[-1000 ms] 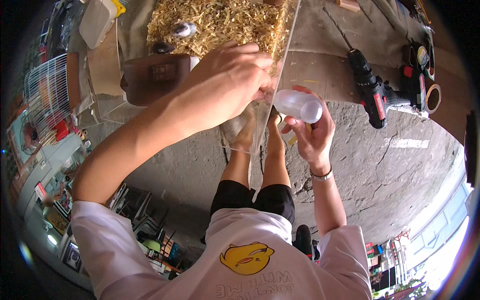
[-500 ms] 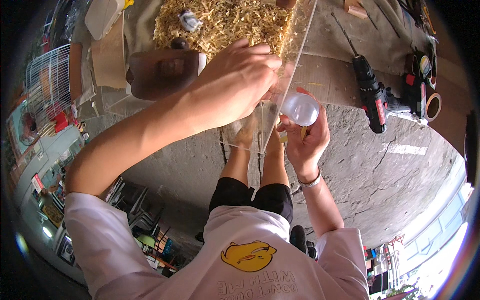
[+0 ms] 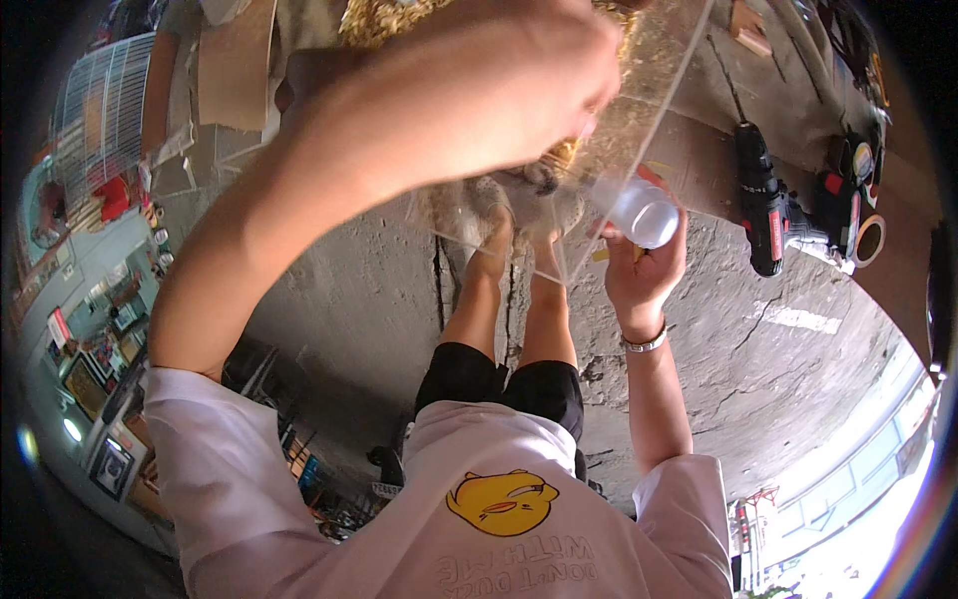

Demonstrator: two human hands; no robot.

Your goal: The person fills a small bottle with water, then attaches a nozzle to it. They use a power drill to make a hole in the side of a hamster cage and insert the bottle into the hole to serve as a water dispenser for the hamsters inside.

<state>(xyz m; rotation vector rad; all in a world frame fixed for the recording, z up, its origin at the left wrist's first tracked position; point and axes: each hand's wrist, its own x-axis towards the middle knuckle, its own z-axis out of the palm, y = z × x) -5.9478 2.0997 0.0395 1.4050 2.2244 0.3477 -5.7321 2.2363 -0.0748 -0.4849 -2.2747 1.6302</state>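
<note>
My left hand [image 3: 564,75] reaches over the near wall of a clear plastic box [image 3: 654,110]. Its fingers are curled and point down inside; whatever they grip is hidden. Wood shavings [image 3: 389,20] cover the box's floor, partly behind my left forearm. Outside the same wall, my right hand [image 3: 649,265] is wrapped round a translucent white plastic bottle [image 3: 649,218]. The bottle lies tilted against the clear panel, its rounded end toward me. A small yellow piece [image 3: 601,255] shows beside my right fingers; I cannot tell what it is.
To the right on the bench lie a cordless drill [image 3: 760,200] with a long bit and a roll of tape [image 3: 870,242]. A white wire cage [image 3: 105,110] stands at the far left, near a cardboard piece [image 3: 235,65]. Cracked concrete floor [image 3: 738,339] lies below.
My left hand has moved up and right, its forearm now covering most of the shavings. The bottle has tipped and shifted right with my right hand. The whole view has shifted slightly.
</note>
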